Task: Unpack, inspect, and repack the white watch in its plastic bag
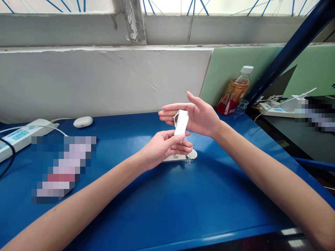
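Observation:
A white wristwatch [182,122] with a white strap is pinched by its lower end between the thumb and fingers of my left hand [161,146]. Part of its round face shows along the watch's left side. Just behind and to the right of it, my right hand [202,116] is open, palm turned towards the watch, fingers stretched left and thumb raised. Whether that palm touches the watch, I cannot tell. Beneath my left hand, a flat white item [172,158] with a printed code lies on the table, partly hidden. Beside it are a rounded white tag [193,154] and a small chain [188,160].
On the blue table [157,216], a power strip [28,134] with cables, a white earbud case [83,121] and a blurred-out object [66,167] lie left. A drink bottle [233,91] leans at the back right, near a blue post [285,52].

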Demonstrator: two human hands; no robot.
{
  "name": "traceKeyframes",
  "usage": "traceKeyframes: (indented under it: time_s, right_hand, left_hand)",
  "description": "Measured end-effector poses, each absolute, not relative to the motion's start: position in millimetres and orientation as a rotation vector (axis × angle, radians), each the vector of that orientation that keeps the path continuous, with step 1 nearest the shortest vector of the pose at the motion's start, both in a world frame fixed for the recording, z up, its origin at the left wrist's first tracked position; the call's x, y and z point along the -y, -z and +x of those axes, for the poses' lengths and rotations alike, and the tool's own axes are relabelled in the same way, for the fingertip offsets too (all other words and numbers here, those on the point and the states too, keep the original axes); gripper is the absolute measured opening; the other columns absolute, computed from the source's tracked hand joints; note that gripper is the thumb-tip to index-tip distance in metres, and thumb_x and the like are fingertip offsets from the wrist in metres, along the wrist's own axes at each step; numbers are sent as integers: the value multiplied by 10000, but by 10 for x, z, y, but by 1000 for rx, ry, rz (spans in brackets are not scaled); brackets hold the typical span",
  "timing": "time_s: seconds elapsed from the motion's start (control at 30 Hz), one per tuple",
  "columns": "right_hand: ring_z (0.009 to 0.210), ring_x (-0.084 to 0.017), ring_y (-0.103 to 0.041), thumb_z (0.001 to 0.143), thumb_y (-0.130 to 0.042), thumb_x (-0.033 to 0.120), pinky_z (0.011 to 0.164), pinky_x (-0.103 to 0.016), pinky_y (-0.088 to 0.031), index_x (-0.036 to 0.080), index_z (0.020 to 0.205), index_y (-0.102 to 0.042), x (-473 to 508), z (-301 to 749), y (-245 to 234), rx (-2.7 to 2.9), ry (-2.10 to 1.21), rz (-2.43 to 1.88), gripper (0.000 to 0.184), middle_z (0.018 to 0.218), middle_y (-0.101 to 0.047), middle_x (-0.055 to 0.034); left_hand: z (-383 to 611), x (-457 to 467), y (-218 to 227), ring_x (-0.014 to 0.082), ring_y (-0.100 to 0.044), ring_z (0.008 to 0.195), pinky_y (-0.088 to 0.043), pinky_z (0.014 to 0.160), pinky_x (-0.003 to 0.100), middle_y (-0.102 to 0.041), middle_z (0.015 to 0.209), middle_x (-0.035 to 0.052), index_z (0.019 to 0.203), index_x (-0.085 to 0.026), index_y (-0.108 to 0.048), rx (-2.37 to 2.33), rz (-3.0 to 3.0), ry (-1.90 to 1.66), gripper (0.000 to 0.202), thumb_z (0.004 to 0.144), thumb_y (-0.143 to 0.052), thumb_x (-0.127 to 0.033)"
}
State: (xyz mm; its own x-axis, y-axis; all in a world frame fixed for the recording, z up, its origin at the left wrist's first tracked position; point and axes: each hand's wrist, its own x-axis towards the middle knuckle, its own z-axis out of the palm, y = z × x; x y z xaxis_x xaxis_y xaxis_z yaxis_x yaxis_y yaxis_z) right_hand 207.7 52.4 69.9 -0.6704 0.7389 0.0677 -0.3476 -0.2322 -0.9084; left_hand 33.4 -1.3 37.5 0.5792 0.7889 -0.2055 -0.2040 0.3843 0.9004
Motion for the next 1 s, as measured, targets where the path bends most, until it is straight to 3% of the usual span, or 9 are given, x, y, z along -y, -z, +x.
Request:
traceKeyframes:
  time_s: [0.2,0.43,0.63,0.87,1.0]
  right_hand:
    - [1343,-278,-531,954,-244,696,1122,-429,-413,160,1154,-710,-496,2113,-756,1305,-1968,-516,738,1312,-680,-107]
    - [1373,-293,-488,911,-287,758,1128,-486,-384,219,1222,-689,-497,2137,-743,1293,-2005,-434,740,1306,-683,-80]
    - [1336,-294,-522,924,-285,741,1126,-459,-387,174,1176,-712,-521,2131,-716,1287,-2010,-413,753,1300,-685,-107]
    - [1243,-264,-601,975,-384,607,1083,-418,-437,226,1085,-743,-431,2165,-681,1316,-1833,-598,535,1178,-743,-69]
    - [1226,-251,-619,978,-452,545,1049,-388,-469,196,1078,-746,-270,2300,-572,1287,-1691,-670,467,1223,-729,-90]
  left_hand:
    - [356,19,-382,266,-740,1001,-562,945,377,-751,1078,196,1077,-66,-703,-760,945,-683,237,986,-583,-249]
    - [385,36,-404,286,-729,1044,-547,983,408,-745,1093,209,1056,-65,-697,-801,918,-682,259,1008,-544,-268]
    - [378,19,-440,289,-747,986,-573,939,404,-749,1067,216,1021,-47,-702,-840,930,-689,260,1005,-542,-251]
    - [302,-42,-481,261,-760,932,-594,896,359,-774,980,177,965,-71,-732,-896,1059,-739,174,926,-650,-220]
    - [267,-82,-476,255,-771,771,-619,802,374,-778,835,167,854,-76,-750,-931,1117,-629,216,905,-630,-248]
